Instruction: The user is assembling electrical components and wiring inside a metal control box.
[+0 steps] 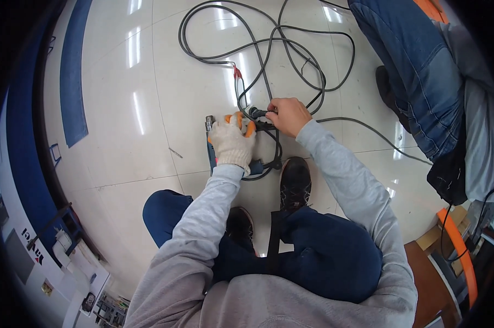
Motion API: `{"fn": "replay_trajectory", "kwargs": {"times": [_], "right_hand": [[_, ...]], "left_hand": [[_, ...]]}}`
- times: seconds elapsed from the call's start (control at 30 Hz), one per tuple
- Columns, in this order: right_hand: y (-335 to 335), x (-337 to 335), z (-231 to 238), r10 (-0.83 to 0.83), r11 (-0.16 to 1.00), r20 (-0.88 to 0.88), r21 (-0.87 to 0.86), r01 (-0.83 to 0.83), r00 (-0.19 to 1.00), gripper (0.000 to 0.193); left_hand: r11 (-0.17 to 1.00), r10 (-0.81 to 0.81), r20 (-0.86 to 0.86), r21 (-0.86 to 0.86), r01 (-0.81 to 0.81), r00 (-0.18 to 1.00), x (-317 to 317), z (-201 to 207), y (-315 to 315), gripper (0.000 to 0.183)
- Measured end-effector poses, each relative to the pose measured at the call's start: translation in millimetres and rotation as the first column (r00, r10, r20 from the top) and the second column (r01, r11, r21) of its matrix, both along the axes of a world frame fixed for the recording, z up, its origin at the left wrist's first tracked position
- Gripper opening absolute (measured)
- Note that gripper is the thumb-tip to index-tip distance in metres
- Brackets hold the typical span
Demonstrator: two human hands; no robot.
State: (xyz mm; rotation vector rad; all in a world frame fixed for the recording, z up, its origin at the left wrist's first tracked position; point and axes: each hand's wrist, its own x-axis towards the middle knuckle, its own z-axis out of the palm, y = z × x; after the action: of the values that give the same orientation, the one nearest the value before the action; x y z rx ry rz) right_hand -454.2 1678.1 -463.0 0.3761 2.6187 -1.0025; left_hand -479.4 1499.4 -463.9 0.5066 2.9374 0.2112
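Observation:
My left hand (233,142) wears a white knitted glove with orange fingertips and hovers over or rests on a power drill, which it partly covers. The drill's metal chuck (209,121) pokes out at the upper left of the glove, and its blue side (212,159) shows below. The gloved fingers are curled, but what they grip is hidden. My bare right hand (291,116) pinches a black plug (256,112) between thumb and fingers, just right of the glove. Beside the plug, thin wires run up to red clips (237,72).
A long black cable (268,41) lies looped across the glossy tiled floor (116,126). To the right kneels or crouches another person in jeans (416,65). A blue strip (73,76) lies at left, with a small metal bit (176,153) nearer. My black shoe (295,183) stands close to the cord.

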Motion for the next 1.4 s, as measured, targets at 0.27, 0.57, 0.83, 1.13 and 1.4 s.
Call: {"fn": "replay_trajectory", "kwargs": {"times": [0.27,0.57,0.83,1.13,1.4], "right_hand": [[-25.7,-18.7,16.3,-0.007,0.984,0.081,0.180,-0.007,0.997,0.022],[15.3,-25.2,13.4,0.150,0.984,0.094,-0.108,-0.139,0.984,0.024],[20.3,-33.6,26.1,0.211,0.973,-0.026,0.102,-0.207,0.977,0.022],[-12.2,-33.3,25.0,0.195,0.955,0.082,0.211,-0.208,0.977,0.025],[-12.0,-30.7,19.4,0.227,0.926,0.127,0.279,-0.255,0.965,0.024]], "left_hand": [[0.937,0.215,0.358,0.186,-0.295,0.909,2.4,8.8,9.4,0.033],[0.927,0.290,0.364,0.123,-0.355,0.885,-26.1,-2.5,-12.7,0.030],[0.943,0.294,0.258,0.077,-0.323,0.920,-29.8,-4.5,-18.9,0.027],[0.891,-0.443,0.088,-0.072,0.449,0.892,-79.6,14.4,-6.3,0.021],[0.816,-0.452,0.420,-0.160,0.555,0.787,-108.9,2.3,15.6,0.023]]}}
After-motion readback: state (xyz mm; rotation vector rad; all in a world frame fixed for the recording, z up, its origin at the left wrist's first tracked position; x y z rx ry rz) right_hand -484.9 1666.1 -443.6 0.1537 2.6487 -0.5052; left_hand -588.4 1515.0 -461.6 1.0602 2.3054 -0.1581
